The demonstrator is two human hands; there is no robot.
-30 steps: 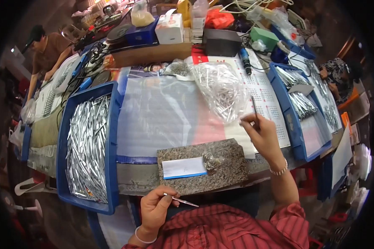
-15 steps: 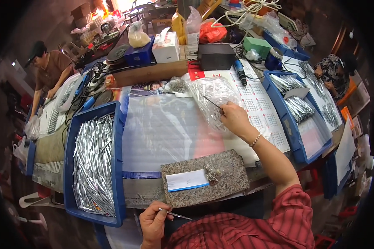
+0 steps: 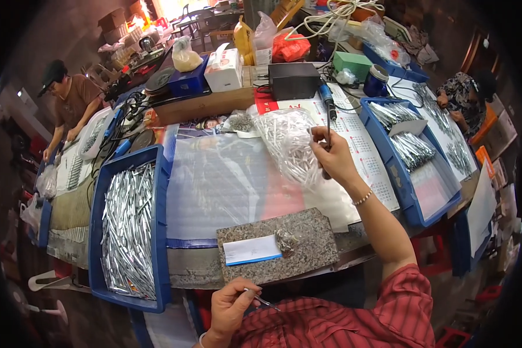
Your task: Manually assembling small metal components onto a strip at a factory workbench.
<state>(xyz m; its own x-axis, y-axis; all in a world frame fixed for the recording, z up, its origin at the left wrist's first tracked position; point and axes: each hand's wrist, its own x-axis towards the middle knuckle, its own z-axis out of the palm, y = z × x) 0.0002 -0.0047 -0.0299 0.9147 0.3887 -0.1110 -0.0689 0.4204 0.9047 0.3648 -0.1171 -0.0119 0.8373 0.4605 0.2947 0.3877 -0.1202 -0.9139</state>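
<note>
My left hand (image 3: 232,304), at the front edge of the table, is closed in a pinch on a thin silver metal piece (image 3: 264,301). Out over the table, my right hand (image 3: 335,155) grips a thin dark rod-like tool (image 3: 329,124), now pointing away from me; its exact kind is unclear. Just left of that hand lies a clear plastic bag (image 3: 287,139) of pale slender pieces. Beyond my left hand is a speckled stone slab (image 3: 307,261). On it rest a white paper pad with a blue edge (image 3: 250,250) and a small heap of tiny metal parts (image 3: 285,240).
A blue tray (image 3: 161,232) full of silver metal pieces stands at left, another blue tray (image 3: 409,200) with bundled pieces at right. A blue electric screwdriver (image 3: 327,95) lies near a black box (image 3: 294,81). Two other people sit at far left and right.
My right hand has swung the dark tool from pointing left to pointing away, moving slightly right. My left hand has shifted a little right with its metal piece. The view has moved slightly.
</note>
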